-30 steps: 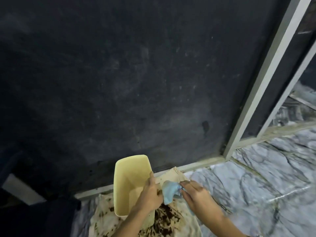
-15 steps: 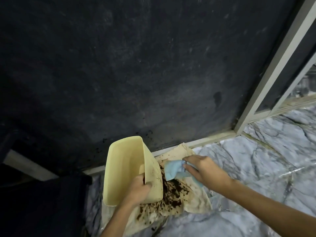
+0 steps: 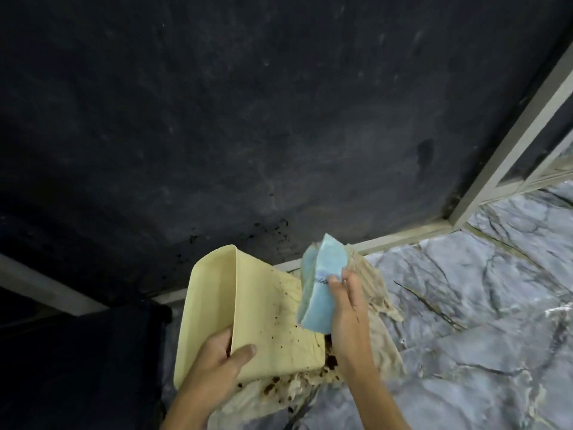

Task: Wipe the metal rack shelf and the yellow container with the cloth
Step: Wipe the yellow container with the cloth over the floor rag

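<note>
My left hand [image 3: 217, 364] grips the rim of a pale yellow container [image 3: 273, 321], tilted so its side, speckled with dark specks, faces up. My right hand [image 3: 348, 308] holds a light blue cloth [image 3: 322, 283] bunched upright, just to the right of the container's side and close to it. The dark shelf surface [image 3: 248, 119] of the metal rack fills the upper view, with a pale metal frame edge [image 3: 403, 238] along its near side.
A beige rag [image 3: 369, 324] stained with dark brown dirt lies on the marble-patterned floor [image 3: 480, 305] under the container. A metal upright post [image 3: 508, 138] rises at the right. A dark object [image 3: 93, 361] stands at the lower left.
The container has been lifted and turned so its speckled side faces up. My right hand has raised the blue cloth off the rag, now held upright beside the container.
</note>
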